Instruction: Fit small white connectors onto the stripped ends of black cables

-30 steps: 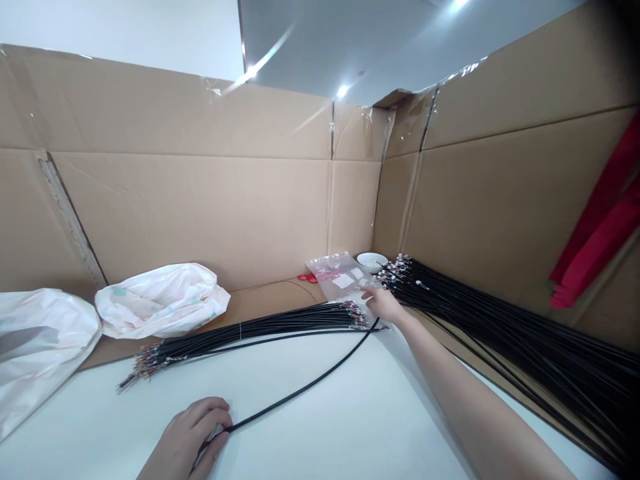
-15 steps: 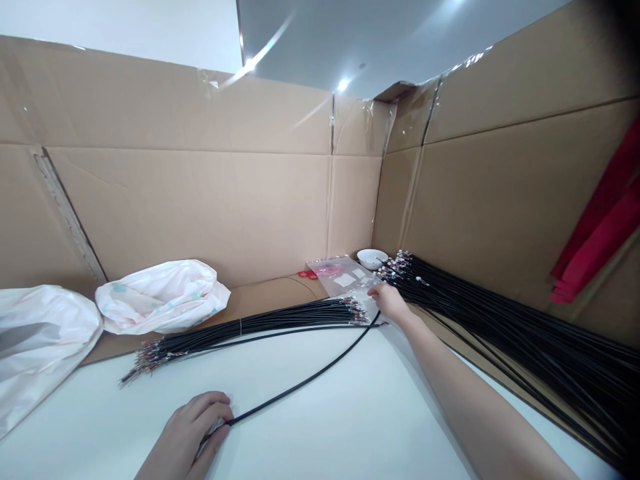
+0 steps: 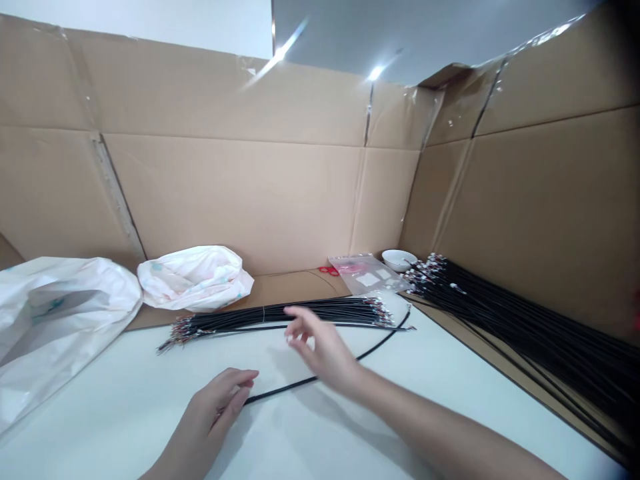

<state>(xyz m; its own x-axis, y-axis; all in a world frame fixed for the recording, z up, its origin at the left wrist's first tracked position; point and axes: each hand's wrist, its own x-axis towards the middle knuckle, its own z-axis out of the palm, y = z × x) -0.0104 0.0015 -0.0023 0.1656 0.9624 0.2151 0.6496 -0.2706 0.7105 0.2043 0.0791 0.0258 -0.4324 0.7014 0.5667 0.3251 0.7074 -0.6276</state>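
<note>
My left hand (image 3: 215, 410) is at the lower middle of the table, its fingers curled round the near end of a black cable (image 3: 285, 388). That cable curves away to the right, passes beneath my right wrist and ends near the plastic bag. My right hand (image 3: 323, 347) hovers above the cable, fingers apart and holding nothing. Just beyond it lies a tied bundle of black cables (image 3: 225, 321) with stripped coloured wire ends, and one separate cable runs along its front edge.
Two white plastic bags (image 3: 195, 279) sit at the left. At the back right are a clear bag (image 3: 367, 275), red-handled scissors (image 3: 329, 271) and a white bowl (image 3: 399, 260). A large pile of black cables (image 3: 520, 320) lies at the right. Cardboard walls (image 3: 240, 193) enclose the table.
My right hand has let go of the cable's far end and moved left and nearer. The cable's far end now rests on the table. The view has turned left.
</note>
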